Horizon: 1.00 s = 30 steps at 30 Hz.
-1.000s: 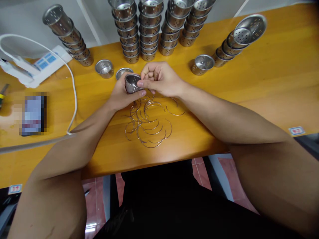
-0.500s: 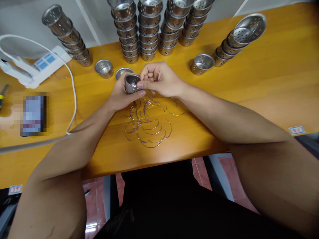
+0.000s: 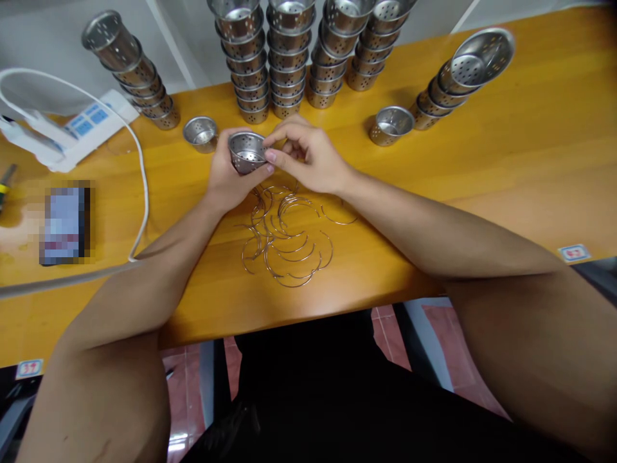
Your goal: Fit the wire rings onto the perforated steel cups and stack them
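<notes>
My left hand (image 3: 226, 168) is wrapped round a small perforated metal cup (image 3: 247, 154) and holds it tilted, mouth up and towards me, above the table. At the cup's right edge, the thumb and forefinger of my right hand (image 3: 308, 154) close on the rim, while its other fingers are curled. Whether a thin wire is also between these fingertips I cannot tell. Just below both hands, a loose heap of thin curved metal wires (image 3: 289, 247) lies on the wooden table (image 3: 366, 263).
Tall stacks of perforated cups (image 3: 289, 64) stand along the back, with a leaning stack (image 3: 144, 83) at left and another (image 3: 443, 90) at right. Single cups stand at left (image 3: 200, 133) and right (image 3: 391, 125). A power strip (image 3: 91, 125) with a white cable and a phone (image 3: 63, 225) lie left.
My left hand has moved slightly left and up with the cup, whose mouth now faces me more. The right thumb has shifted from inside the cup to its right rim.
</notes>
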Available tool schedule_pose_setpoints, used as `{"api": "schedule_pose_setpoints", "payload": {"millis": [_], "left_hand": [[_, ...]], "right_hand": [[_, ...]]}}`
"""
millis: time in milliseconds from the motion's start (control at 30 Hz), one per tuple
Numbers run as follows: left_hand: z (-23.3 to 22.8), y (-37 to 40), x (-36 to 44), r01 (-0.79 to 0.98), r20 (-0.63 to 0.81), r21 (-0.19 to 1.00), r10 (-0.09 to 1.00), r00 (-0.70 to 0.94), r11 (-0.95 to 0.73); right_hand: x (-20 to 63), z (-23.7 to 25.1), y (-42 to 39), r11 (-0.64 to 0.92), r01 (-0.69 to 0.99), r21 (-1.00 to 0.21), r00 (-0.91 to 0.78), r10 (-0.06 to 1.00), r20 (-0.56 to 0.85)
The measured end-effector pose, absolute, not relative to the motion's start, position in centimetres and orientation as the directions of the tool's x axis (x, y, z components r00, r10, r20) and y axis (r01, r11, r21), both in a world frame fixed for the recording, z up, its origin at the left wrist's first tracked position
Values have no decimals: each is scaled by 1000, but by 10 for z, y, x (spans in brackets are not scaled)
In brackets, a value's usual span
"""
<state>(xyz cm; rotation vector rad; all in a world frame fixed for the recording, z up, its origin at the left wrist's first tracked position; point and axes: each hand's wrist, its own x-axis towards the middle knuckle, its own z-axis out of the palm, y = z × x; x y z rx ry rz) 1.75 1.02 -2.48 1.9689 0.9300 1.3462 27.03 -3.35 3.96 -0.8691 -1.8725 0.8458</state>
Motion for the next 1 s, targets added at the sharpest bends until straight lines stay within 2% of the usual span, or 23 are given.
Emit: {"api": "schedule_pose_setpoints", "payload": {"millis": [200,333,500,667,767,867,967,1000], "left_hand": [[-34,16,15,214,594,727,753,282,-653],[-31,9,16,181,625,698,713,319,-693],[-22,-1,19,191,601,705,718,352,-683],[-35,12,23,31,716,635,603,352,-772],[-37,16,24,147,617,692,686,386,-706],[-32,14,21,276,522,715,753,402,-643],[-24,13,14,270,571,677,721,394,-684],[-21,13,11,277,600,651,703,382,-707]], "right_hand": [[272,33,-33,664,210,-718,-485,708,513],[271,29,-33,704,254,-663,-549,669,500],[272,31,-37,727,294,-621,-564,657,501],[272,39,-42,706,311,-636,-506,689,518],[274,46,-43,699,326,-637,-515,696,500],[286,61,-38,745,375,-552,-566,655,500],[314,91,-28,778,466,-421,-633,626,455],[328,103,-24,756,523,-393,-617,654,438]]}}
